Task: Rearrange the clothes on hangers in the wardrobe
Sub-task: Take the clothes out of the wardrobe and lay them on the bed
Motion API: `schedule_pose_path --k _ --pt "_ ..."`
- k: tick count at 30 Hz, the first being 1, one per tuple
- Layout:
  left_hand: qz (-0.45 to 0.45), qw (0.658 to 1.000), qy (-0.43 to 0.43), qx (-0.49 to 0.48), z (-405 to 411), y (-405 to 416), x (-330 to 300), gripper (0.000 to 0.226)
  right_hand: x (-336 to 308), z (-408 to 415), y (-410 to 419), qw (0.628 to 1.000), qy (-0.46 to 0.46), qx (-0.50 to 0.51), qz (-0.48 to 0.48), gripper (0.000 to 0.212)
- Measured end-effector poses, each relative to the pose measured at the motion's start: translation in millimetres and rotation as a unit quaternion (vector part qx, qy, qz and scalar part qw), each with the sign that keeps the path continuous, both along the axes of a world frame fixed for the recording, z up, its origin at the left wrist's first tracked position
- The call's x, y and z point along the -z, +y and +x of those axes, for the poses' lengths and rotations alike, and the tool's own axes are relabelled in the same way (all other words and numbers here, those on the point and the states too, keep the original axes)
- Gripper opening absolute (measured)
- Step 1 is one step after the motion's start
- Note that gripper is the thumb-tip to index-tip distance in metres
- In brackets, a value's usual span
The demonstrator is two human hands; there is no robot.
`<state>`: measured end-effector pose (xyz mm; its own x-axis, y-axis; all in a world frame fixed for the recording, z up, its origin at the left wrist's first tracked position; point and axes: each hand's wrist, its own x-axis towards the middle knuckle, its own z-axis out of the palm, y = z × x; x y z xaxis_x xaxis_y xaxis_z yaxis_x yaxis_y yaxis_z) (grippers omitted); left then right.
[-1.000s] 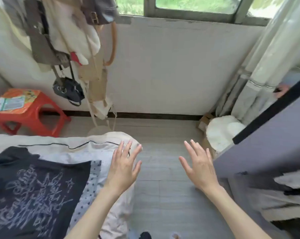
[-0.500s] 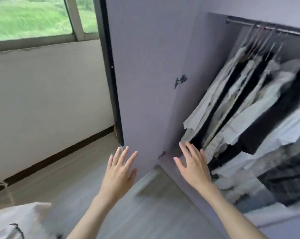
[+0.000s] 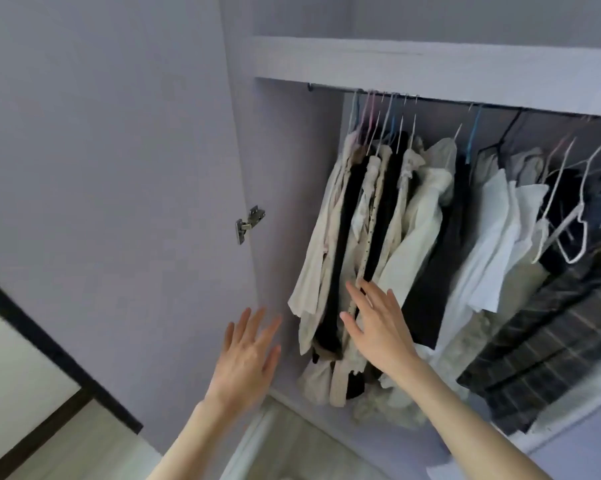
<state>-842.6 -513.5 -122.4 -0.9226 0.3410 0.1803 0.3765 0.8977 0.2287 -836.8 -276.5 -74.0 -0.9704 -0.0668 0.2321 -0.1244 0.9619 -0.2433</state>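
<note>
Lilac wardrobe [image 3: 430,60] fills the view, door [image 3: 101,150] swung open at left with a metal hinge [image 3: 249,223] on its inner edge; pale floor [image 3: 292,452] and a dark skirting line show at bottom left. Clothes [image 3: 378,216] hang inside from a rail [image 3: 330,87] just under the shelf: a tightly packed bunch of cream and black garments at the rail's left end, then white shirts [image 3: 493,237], then a dark plaid garment [image 3: 551,334] further right, with an empty white hanger [image 3: 569,233] among them. Left hand [image 3: 247,355] is raised in front of the wardrobe's inner side wall, fingers straight and spread, holding nothing. Right hand [image 3: 378,327] is also flat and spread, fingers over the lower part of the cream bunch; whether it touches the fabric, cannot tell. Judgement: garments are light, soft and limp, so hems give no control and pulling on them could slip a garment off its hanger; the hangers look thin and stiff, so best taken at the hook or neck near the rail and slid or lifted one by one. Packed hooks may snag on neighbours
</note>
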Motion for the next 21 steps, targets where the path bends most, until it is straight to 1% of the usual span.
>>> schedule_pose_path --k 3,6,9,11,13,16,19,21 --pt "0.035 0.999 -0.005 0.020 -59.3 11.4 -11.9 0.054 -9.5 -46.2 8.6 0.999 0.029 0.018 0.024 0.054" --pt "0.067 0.997 0.013 0.045 -116.2 23.0 -28.0 0.054 -22.3 -95.3 18.2 0.998 0.064 0.017 0.020 0.061" --pt "0.091 0.993 0.036 0.072 -164.7 38.8 -45.5 0.049 -41.3 -144.4 23.3 0.992 0.122 0.027 0.025 0.052" --pt "0.120 0.988 0.039 0.092 -188.0 55.4 -57.0 0.056 -53.6 -175.4 26.9 0.983 0.174 0.030 0.041 0.046" --pt "0.151 0.983 0.021 0.100 -204.2 73.8 -65.6 0.061 -62.6 -201.6 31.5 0.978 0.197 0.032 0.063 0.044" --pt "0.205 0.974 -0.013 0.092 -229.0 100.2 -72.9 0.043 -70.3 -233.8 39.1 0.977 0.190 0.018 0.096 0.045" --pt "0.239 0.967 -0.035 0.078 -249.9 122.3 -78.8 0.042 -70.0 -259.9 50.6 0.978 0.156 -0.004 0.136 0.046" --pt "0.246 0.965 -0.048 0.076 -258.4 131.7 -80.0 0.043 -65.3 -268.9 58.6 0.975 0.154 -0.010 0.161 0.050"
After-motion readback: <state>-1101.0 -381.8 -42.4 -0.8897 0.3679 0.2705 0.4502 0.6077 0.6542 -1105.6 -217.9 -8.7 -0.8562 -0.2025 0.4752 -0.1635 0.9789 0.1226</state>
